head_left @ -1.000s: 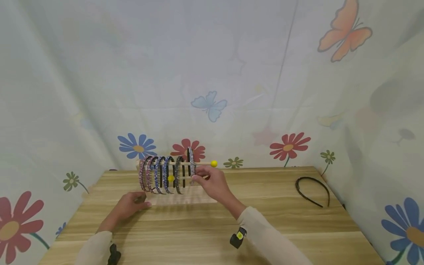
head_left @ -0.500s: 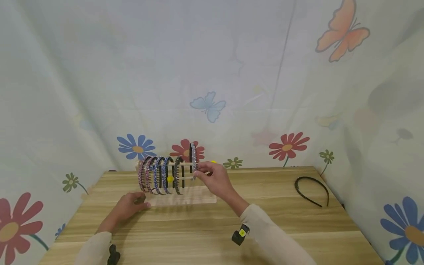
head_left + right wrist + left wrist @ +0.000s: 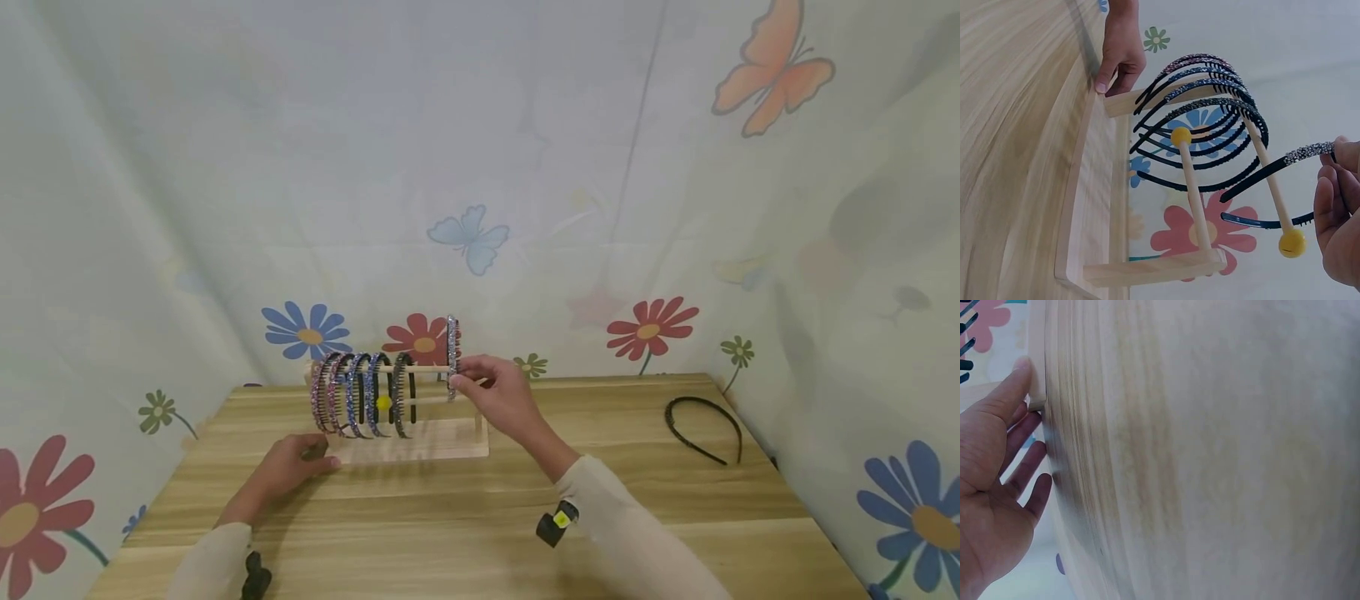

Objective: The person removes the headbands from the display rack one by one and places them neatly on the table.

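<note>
A wooden headband rack (image 3: 442,442) stands on the table with several glittery toothed headbands (image 3: 372,396) hanging at its left part. My left hand (image 3: 288,467) holds the left end of its base, thumb on the base board (image 3: 1036,350) in the left wrist view. My right hand (image 3: 502,400) pinches a silver glittery headband (image 3: 453,350) by its decorated band, at the right end of the upper rod. In the right wrist view, this headband's two legs cross the rod near its yellow ball (image 3: 1292,242); the right fingers are partly cut off by the frame edge.
A black headband (image 3: 705,429) lies alone on the right of the wooden table (image 3: 450,533). The rack's other rod ends in a yellow ball (image 3: 1181,136) too. A cloth with flowers and butterflies hangs behind the table.
My right hand has moved right and slightly up with the silver headband, away from the other headbands towards the rod's end. The left hand keeps its place at the base.
</note>
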`<state>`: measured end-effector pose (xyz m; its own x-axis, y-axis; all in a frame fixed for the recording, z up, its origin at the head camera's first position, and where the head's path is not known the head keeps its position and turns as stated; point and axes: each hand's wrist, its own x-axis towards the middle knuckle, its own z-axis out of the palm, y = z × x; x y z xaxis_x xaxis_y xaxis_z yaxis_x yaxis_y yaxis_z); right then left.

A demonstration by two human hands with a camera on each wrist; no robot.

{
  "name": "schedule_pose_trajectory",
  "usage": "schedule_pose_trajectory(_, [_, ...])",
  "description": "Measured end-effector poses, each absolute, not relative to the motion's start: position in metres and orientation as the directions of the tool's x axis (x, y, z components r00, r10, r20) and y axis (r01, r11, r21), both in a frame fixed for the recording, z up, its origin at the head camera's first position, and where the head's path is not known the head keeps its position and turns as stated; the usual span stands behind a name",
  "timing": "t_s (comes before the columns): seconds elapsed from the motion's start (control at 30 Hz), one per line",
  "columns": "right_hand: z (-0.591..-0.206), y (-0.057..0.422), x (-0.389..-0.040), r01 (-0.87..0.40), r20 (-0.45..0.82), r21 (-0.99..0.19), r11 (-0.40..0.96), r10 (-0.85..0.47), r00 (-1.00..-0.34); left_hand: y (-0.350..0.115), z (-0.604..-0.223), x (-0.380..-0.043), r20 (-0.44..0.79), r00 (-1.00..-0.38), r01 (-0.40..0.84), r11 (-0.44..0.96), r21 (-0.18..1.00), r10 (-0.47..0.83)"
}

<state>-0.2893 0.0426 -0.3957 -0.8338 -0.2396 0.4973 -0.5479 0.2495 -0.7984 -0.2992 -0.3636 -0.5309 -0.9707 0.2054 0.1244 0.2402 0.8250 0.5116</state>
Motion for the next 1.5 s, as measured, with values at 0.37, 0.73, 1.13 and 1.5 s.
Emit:
schedule_pose_trajectory(0.37, [-0.388,0.061,-0.293,-0.561,0.507,-0.781,0.275,-0.246,-0.826,-0.364,-0.532,-0.3,0.115,-0.973,0.23,0.827,0.512,0.2])
schedule_pose_trajectory(0.73, [-0.382,0.081,-0.294,-0.571,0.533,-0.752,0.329,-0.205,-0.821,-0.365,-0.533,-0.301,0.1,-0.978,0.211,0.83,0.516,0.186])
schedule_pose_trajectory(1.13, [-0.395,0.113,-0.303,-0.512,0.499,-0.775,0.371,-0.138,-0.856,-0.365,-0.534,-0.301,0.098,-0.977,0.212,0.831,0.514,0.189])
schedule_pose_trajectory(1.5, [-0.4,0.142,-0.313,-0.472,0.477,-0.77,0.429,-0.103,-0.873,-0.363,-0.533,-0.301,0.108,-0.976,0.219,0.833,0.509,0.19])
